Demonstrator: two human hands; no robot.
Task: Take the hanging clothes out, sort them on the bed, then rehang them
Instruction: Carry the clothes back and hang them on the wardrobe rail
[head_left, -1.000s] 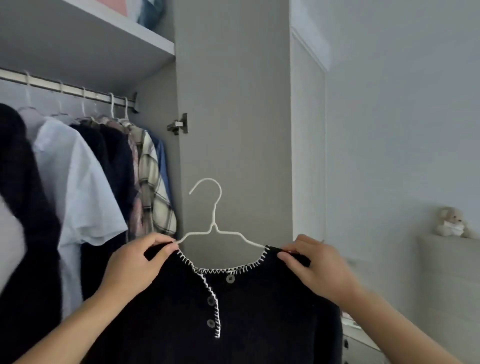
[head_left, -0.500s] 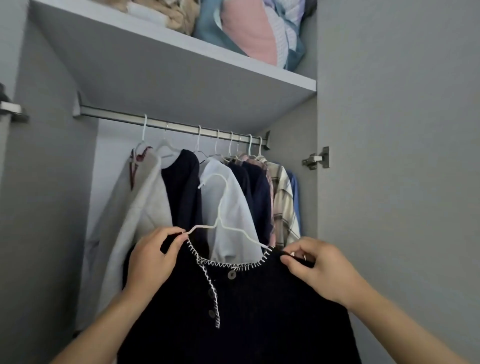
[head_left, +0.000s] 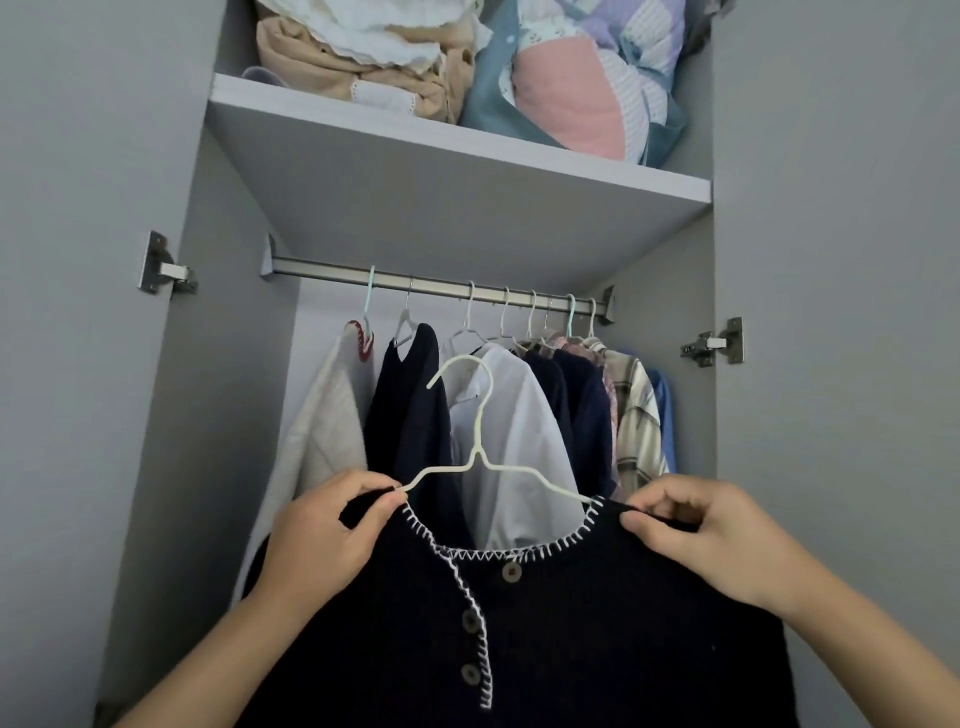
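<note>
The dark cardigan (head_left: 545, 623) is cut off below. The left hand (head_left: 322, 540) and right hand (head_left: 711, 540) pinch its shoulders on the white hanger (head_left: 480, 457), fingers curled.

Soft, dim, even light leaves the wardrobe's interior shadowy, detail stays sharp without glare, and wide-angle distortion bows the side panels.

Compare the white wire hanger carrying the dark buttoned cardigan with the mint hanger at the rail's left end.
The white wire hanger is off the metal rail, its hook free; the mint hanger is hooked on. The white one carries a dark buttoned cardigan; the mint one a pale garment. Both carry clothes.
</note>
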